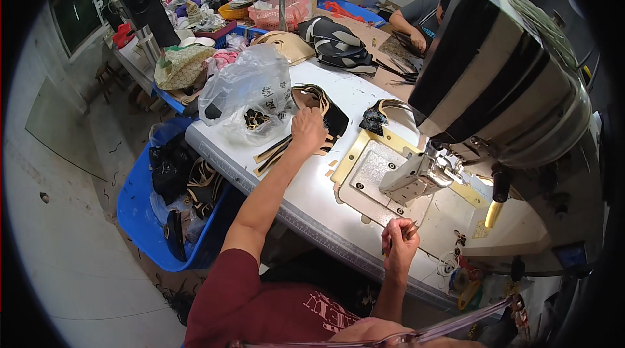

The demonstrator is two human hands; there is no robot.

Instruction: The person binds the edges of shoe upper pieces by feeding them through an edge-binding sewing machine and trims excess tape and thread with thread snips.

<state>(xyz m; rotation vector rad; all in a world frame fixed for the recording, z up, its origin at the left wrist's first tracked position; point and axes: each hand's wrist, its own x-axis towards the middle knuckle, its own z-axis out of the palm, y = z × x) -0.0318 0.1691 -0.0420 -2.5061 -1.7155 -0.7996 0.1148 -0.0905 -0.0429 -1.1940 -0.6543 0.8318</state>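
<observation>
My left hand (309,132) reaches out over a pile of black and tan cut pieces (335,119) on the white table. Its fingers curl down among the pieces, and what they grip, if anything, is hidden. Black and tan strips (272,154) lie beside that wrist. At the table's front edge, my right hand (398,244) is closed around a small brownish, pointed item (411,229) whose kind I cannot make out. Ahead of it stands a sewing machine (416,179) with a metal bed plate. A black piece with a tan strap (374,117) rests behind the plate.
A clear plastic bag (250,91) with small black and tan pieces sits left of the pile. Below the table's left edge stands a blue tub (140,218) of bags and pieces. The striped machine head (495,68) looms at right. Another person's arm (410,26) shows across the table.
</observation>
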